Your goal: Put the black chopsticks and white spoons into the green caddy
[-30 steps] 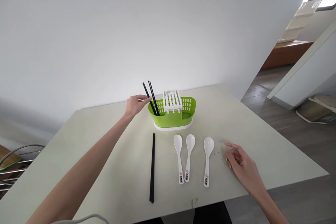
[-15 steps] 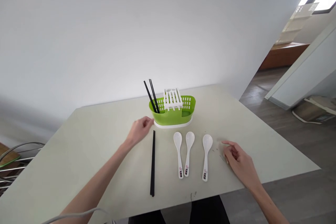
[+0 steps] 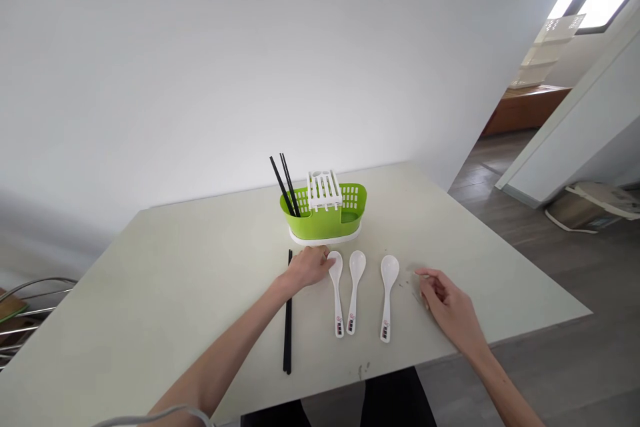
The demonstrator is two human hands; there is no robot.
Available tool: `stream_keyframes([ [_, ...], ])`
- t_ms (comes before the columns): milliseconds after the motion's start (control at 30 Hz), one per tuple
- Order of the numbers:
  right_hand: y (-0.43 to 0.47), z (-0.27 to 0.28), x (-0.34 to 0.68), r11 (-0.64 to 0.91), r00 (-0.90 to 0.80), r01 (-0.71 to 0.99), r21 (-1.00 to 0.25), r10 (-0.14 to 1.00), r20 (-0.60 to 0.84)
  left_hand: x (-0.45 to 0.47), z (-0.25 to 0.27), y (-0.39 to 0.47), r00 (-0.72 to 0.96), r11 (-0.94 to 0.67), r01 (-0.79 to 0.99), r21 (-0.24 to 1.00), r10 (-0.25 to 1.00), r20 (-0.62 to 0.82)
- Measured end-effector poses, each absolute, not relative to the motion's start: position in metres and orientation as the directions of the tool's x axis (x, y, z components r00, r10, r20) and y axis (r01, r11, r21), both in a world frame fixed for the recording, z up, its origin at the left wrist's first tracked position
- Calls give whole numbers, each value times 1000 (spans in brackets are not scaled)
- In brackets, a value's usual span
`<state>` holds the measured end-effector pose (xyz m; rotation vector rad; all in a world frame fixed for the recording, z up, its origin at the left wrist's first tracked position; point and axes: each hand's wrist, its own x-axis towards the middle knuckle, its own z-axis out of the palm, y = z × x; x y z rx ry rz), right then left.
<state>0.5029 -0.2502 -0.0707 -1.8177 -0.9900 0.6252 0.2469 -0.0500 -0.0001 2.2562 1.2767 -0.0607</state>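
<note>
My left hand (image 3: 310, 265) is at the bowl of the leftmost white spoon (image 3: 337, 293), thumb overlapping its edge, fingertips slightly apart from the thumb. That spoon lies flat. Beside it are a second white spoon (image 3: 354, 293) and, farther right, a third (image 3: 388, 297), all with handles toward me. My right hand (image 3: 447, 303) rests by the third spoon, loosely curled, index finger and thumb apart, holding nothing. Under my left wrist lies a pair of black chopsticks (image 3: 287, 340), partly covered. Behind stands a green cutlery basket (image 3: 325, 225) with black chopsticks (image 3: 285, 187) leaning in its left side.
A white slatted rack (image 3: 325, 192) sits across the basket's middle. The pale table (image 3: 165, 293) meets a white wall (image 3: 225, 80) at the back. A grey cable (image 3: 165, 410) crosses near my left forearm. Metal wire racking (image 3: 37, 313) stands at the left.
My left hand has moved right, from beside the basket to the leftmost spoon's bowl, its forearm now crossing the chopsticks. My right hand is nearly still. The view has shifted slightly.
</note>
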Motion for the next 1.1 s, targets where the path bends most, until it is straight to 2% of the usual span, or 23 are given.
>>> stream_keyframes([
  [100,-251,-72,504,-229,538,377,-897,843,11,231,11,-39,559,-370,783,500,771,-305],
  [233,-252,-73,505,-227,526,391,-892,851,13,193,44,-24,612,-174,586,791,735,-292],
  [333,-252,-75,506,-243,534,391,-888,846,3,165,75,-13,572,-70,419,905,795,-204],
  [433,-252,-75,506,-251,534,380,-890,846,-11,143,103,-2,436,-61,272,960,897,-67],
  [567,-252,-77,506,-256,532,376,-891,847,-19,127,124,15,186,-201,158,967,968,170],
  [667,-252,-78,507,-257,528,382,-887,849,-19,126,127,22,88,-309,197,931,951,297],
  [867,-253,-80,507,-236,517,386,-892,856,-2,142,117,22,165,-432,370,822,902,400],
  [1100,-253,-80,508,-242,511,402,-883,860,-3,151,108,27,341,-515,444,733,854,393],
])
